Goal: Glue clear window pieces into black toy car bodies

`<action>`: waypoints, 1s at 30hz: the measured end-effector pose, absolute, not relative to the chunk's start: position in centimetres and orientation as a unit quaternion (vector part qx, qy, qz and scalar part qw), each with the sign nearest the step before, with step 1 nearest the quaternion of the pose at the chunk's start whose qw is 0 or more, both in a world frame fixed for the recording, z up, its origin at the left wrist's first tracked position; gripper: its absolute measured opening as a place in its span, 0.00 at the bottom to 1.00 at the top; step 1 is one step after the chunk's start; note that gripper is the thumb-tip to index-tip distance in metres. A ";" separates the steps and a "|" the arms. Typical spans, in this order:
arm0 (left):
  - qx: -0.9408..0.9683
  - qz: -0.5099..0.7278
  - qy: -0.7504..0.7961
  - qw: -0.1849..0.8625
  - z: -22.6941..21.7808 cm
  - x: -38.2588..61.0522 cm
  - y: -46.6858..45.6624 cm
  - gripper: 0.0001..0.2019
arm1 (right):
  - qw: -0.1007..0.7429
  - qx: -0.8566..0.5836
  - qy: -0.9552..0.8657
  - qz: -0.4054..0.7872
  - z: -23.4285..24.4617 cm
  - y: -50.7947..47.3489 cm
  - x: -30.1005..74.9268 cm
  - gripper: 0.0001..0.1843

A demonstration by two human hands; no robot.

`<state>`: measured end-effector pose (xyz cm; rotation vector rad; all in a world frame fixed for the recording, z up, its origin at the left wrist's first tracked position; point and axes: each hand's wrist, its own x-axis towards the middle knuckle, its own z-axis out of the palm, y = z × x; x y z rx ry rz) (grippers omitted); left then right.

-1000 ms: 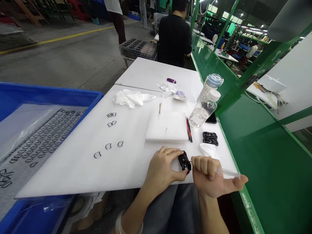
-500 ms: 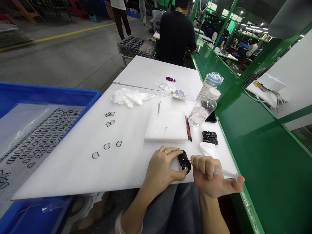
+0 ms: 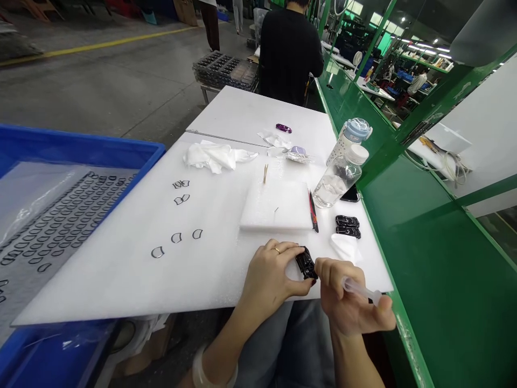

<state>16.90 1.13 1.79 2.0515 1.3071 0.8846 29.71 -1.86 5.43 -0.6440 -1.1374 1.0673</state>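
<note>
My left hand (image 3: 270, 275) pinches a small glossy black part (image 3: 306, 264) between thumb and fingers, just above the white foam sheet (image 3: 161, 280) near its front edge. My right hand (image 3: 350, 304) is closed round a clear syringe (image 3: 359, 290), with its tip end at the black part. Two more black parts (image 3: 348, 227) lie side by side behind my right hand, next to a white cloth pad (image 3: 345, 248). Several thin D-shaped black rings (image 3: 176, 237) lie loose on the sheet to the left.
A white foam block (image 3: 277, 205) with red-handled tweezers (image 3: 313, 210) beside it, a clear bottle (image 3: 338, 178), a phone (image 3: 350, 194), crumpled wipes (image 3: 214, 155). Blue tray (image 3: 81, 151) of rings at left. Green bench frame (image 3: 424, 280) at right. A person in black (image 3: 288, 51) sits beyond.
My right hand has turned, tilting the syringe's rear end lower and nearer to me. The camera has tipped slightly, so everything sits a little higher in view. My left hand keeps its grip.
</note>
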 end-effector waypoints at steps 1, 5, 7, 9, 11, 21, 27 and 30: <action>0.763 0.326 0.487 0.274 1.9 16.9 1.1 0.26 | 0.662 -0.295 -0.501 0.473 5.5 -1.9 29.6 0.31; 0.770 0.315 0.487 0.266 1.9 16.8 1.0 0.26 | 0.612 -0.373 -0.501 0.485 7.8 -2.2 30.3 0.34; 0.774 0.312 0.485 0.264 1.7 16.7 0.9 0.26 | 0.601 -0.388 -0.507 0.481 9.9 -1.6 31.3 0.35; 0.778 0.308 0.481 0.260 1.5 16.6 0.9 0.26 | 0.621 -0.370 -0.512 0.464 11.8 0.1 32.0 0.35; 0.786 0.303 0.477 0.253 1.4 16.5 0.8 0.26 | 0.644 -0.347 -0.513 0.449 12.4 2.8 32.0 0.34; 0.811 0.261 0.454 0.263 2.0 15.9 0.4 0.26 | 0.524 -0.521 -0.611 0.285 8.0 6.1 35.5 0.17; 0.806 0.256 0.455 0.278 2.4 16.3 0.2 0.31 | 0.266 -0.628 -0.731 0.025 5.1 1.5 39.3 0.16; 0.800 0.298 0.433 0.290 2.8 14.7 0.4 0.36 | 0.261 -0.630 -0.731 -0.011 3.7 0.9 39.9 0.15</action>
